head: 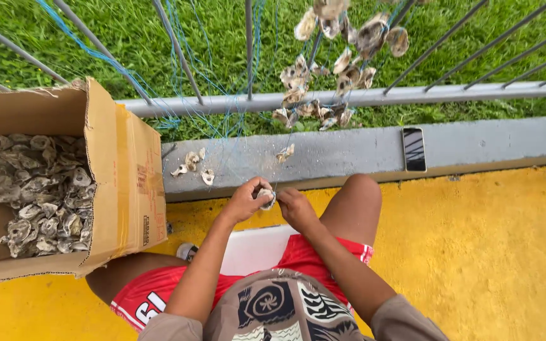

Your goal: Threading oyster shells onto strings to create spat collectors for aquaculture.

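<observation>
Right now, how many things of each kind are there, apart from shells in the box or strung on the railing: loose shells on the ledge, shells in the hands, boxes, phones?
Loose shells on the grey ledge: 4 (one)
Shell held between left hand and right hand: 1
Cardboard box: 1
Phone: 1
Total: 7

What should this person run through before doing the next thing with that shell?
1. Shell held by both hands: ok, left hand and right hand both grip it.
2. Blue strings reach the shell: cannot tell.
3. More shells at hand: ok, cardboard box well filled.
4. Loose shells resting on concrete ledge: ok.
5. Phone away from the work: ok.
</observation>
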